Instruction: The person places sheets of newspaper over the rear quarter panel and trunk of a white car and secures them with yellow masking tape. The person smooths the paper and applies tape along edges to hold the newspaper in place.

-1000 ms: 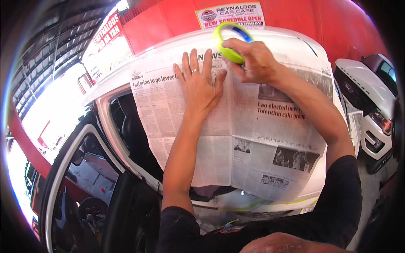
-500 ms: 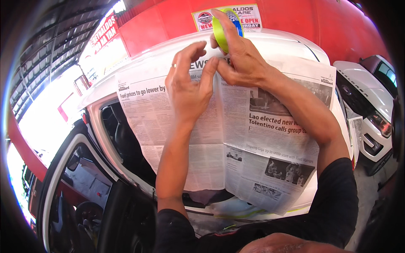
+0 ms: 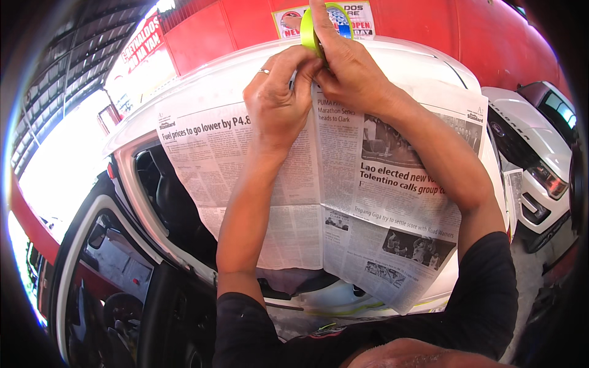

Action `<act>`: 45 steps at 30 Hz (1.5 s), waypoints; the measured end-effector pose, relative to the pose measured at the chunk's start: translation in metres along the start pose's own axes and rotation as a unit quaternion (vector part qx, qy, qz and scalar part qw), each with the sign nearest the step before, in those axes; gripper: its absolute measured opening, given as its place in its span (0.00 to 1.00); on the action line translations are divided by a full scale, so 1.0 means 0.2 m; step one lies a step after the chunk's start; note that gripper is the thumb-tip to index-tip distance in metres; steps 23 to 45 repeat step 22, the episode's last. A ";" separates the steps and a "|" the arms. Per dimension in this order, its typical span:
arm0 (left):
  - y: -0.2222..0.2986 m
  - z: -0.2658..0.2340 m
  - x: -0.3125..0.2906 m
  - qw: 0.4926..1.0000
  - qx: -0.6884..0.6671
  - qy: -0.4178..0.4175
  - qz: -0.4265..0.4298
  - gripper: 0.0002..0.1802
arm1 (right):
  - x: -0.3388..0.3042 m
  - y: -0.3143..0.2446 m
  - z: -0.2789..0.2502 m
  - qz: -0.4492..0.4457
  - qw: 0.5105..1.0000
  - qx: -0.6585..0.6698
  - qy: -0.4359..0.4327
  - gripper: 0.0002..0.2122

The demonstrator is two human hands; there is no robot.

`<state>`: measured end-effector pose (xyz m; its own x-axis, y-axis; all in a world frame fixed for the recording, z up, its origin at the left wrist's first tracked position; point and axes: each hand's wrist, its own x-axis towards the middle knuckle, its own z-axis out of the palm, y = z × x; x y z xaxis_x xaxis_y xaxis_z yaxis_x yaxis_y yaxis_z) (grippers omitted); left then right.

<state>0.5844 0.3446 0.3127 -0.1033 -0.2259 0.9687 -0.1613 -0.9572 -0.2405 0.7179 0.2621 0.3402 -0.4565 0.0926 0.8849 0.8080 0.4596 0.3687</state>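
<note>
My right hand (image 3: 356, 76) holds up a roll of yellow-green masking tape (image 3: 308, 34), with a finger and the thumb about its ring. My left hand (image 3: 277, 101), wearing a ring, is closed, its fingertips pinched against the tape at the roll's lower edge. Both hands meet above a large spread sheet of newspaper (image 3: 288, 184). This sheet hangs over the side of a white car (image 3: 215, 86), its upper edge partly behind my hands. Any length of tape between my fingers is hidden.
An open car door (image 3: 80, 245) stands at the left beside the dark door opening (image 3: 178, 196). Another white vehicle (image 3: 527, 159) is parked at the right. Behind the car rises a red wall (image 3: 417, 24) bearing a printed sign (image 3: 362, 12).
My left hand has risen to the roll, and its fingers have gone from spread to pinched on the tape. The right hand and roll have moved slightly up and left.
</note>
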 end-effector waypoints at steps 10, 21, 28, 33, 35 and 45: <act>-0.02 0.02 -0.02 1.000 0.007 0.024 0.006 0.12 | 0.03 -0.07 -0.03 0.017 0.999 -0.030 -0.002 0.47; -0.09 -0.03 -0.03 0.984 0.112 0.061 0.126 0.15 | 0.01 -0.03 0.00 0.038 0.997 -0.043 -0.042 0.46; -0.08 -0.06 -0.03 0.977 0.156 0.028 0.141 0.14 | 0.01 -0.06 -0.01 0.105 0.991 -0.033 -0.074 0.45; -0.08 -0.06 -0.03 0.977 0.156 0.028 0.141 0.14 | 0.01 -0.06 -0.01 0.105 0.991 -0.033 -0.074 0.45; -0.08 -0.06 -0.03 0.977 0.156 0.028 0.141 0.14 | 0.01 -0.06 -0.01 0.105 0.991 -0.033 -0.074 0.45; -0.08 -0.06 -0.03 0.977 0.156 0.028 0.141 0.14 | 0.01 -0.06 -0.01 0.105 0.991 -0.033 -0.074 0.45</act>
